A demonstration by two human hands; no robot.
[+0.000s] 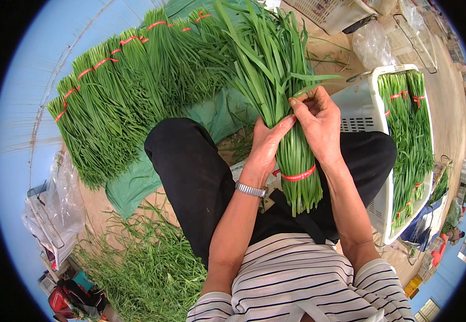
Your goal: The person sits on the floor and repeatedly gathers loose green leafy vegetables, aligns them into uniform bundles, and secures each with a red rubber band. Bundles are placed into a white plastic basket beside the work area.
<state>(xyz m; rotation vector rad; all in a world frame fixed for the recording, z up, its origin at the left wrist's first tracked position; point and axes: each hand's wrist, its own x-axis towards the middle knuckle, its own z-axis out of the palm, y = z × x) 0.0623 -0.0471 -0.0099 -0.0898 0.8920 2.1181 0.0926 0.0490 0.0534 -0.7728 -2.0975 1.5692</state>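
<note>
A thick bundle of garlic chives [293, 149] lies over my lap, its cut ends toward me and its leaves fanned out away from me. A red printed tie [298, 174] goes around it near the cut ends. My left hand [268, 137] wraps the bundle's left side at mid-length, thumb across the top. On the right side, my right hand [317, 118] pinches a loose leaf blade [303, 89] between thumb and fingertips. The fingers of my left hand are partly hidden beneath the bundle.
Several tied chive bundles [128, 96] stand in a row on a green plastic sheet [132, 189]. Loose trimmings [148, 265] cover the floor at lower left. At right, a white plastic crate [382, 100] holds more tied bundles. Clear plastic bags [66, 193] lie beside a crate at left.
</note>
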